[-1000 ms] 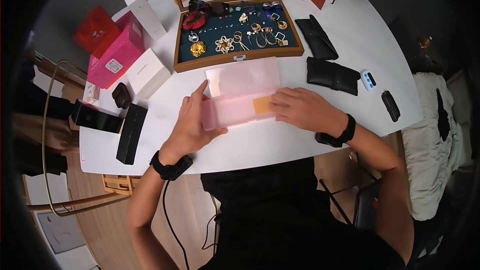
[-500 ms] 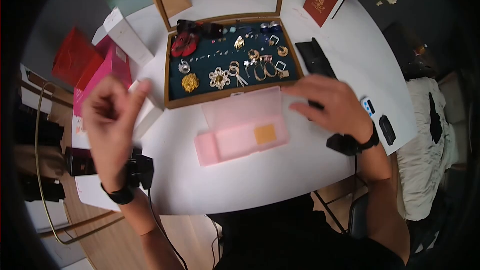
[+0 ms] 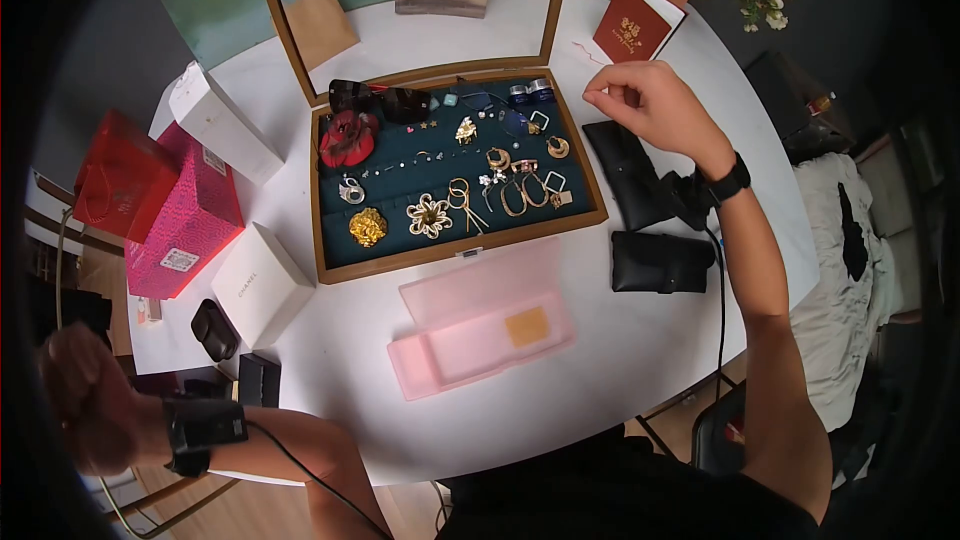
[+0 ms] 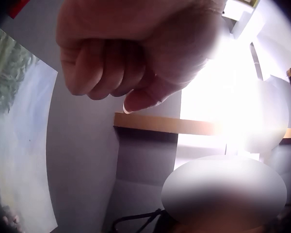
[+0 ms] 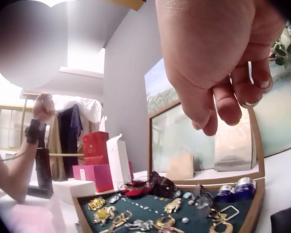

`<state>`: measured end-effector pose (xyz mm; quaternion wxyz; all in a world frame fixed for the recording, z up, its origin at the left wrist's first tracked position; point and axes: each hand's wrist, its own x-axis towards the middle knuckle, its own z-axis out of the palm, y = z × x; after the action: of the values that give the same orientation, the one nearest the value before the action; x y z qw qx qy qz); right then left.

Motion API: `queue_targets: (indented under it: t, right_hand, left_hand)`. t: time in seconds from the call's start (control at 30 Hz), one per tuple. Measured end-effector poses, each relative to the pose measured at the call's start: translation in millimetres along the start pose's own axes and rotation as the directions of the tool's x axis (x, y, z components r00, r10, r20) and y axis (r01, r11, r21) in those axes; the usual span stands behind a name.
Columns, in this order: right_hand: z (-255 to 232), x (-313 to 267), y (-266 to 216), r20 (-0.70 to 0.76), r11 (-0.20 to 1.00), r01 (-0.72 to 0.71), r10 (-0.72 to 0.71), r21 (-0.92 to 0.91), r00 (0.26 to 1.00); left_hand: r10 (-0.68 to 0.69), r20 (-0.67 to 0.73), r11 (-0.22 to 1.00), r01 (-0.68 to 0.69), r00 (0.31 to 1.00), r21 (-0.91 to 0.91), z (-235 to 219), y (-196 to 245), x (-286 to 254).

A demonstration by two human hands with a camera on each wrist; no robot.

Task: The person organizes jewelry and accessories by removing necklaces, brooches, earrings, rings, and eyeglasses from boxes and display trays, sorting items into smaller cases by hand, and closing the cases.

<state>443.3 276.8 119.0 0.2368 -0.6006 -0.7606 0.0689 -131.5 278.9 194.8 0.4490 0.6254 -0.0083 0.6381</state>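
Your left hand (image 3: 95,400) dim past the front left corner of the worktop (image 3: 340,360), fingers curled, apparently holding nothing | your right hand (image 3: 650,112) loosely bent, empty; flat black leather-look pouch (image 3: 625,175) partly hidden behind its wrist | lid-up translucent pink plastic box (image 3: 413,368) near the worktop's front edge

Open pink case (image 3: 472,352), lying flat

We counted two hands (image 3: 650,105), one wooden display case (image 3: 400,262), one open pink box (image 3: 412,367), two black pouches (image 3: 660,262), one red book (image 3: 632,28), one tall white box (image 3: 225,122), one CHANEL box (image 3: 258,278), one red bag (image 3: 122,175), one magenta box (image 3: 190,225), two blue jars (image 5: 226,195), one red flower (image 3: 348,140).
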Motion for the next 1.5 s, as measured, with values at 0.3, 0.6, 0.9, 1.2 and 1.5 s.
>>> queue_targets:
  t: [0.3,0.6,0.9,1.2,1.5]
  right_hand:
    - [42.1,50.8,50.1,0.083,0.987,0.068,-0.056,-0.146,0.995]
    - [52.6,82.3,36.6,0.162,0.988,0.063,-0.040,-0.140,0.986]
    - [57.3,82.9,36.4,0.201,0.984,0.043,-0.007,-0.175,0.980]
    - [55.3,75.2,51.3,0.286,0.968,-0.018,0.091,-0.249,0.954]
    - [42.2,63.0,46.9,0.067,0.967,0.050,-0.034,-0.248,0.997]
  left_hand:
    - [0.200,-0.407,0.974,-0.226,0.891,-0.017,-11.5,29.7,-23.3]
    - [0.263,-0.371,0.893,-0.370,0.891,-0.257,28.1,8.1,-19.9]
    - [0.307,-0.313,0.732,-0.434,0.899,-0.525,50.4,-7.3,-6.7]
    - [0.349,-0.247,0.560,-0.412,0.904,-0.719,59.1,-10.4,5.1]
    - [0.121,-0.025,0.896,-0.120,0.992,-0.428,23.8,-7.1,10.4]
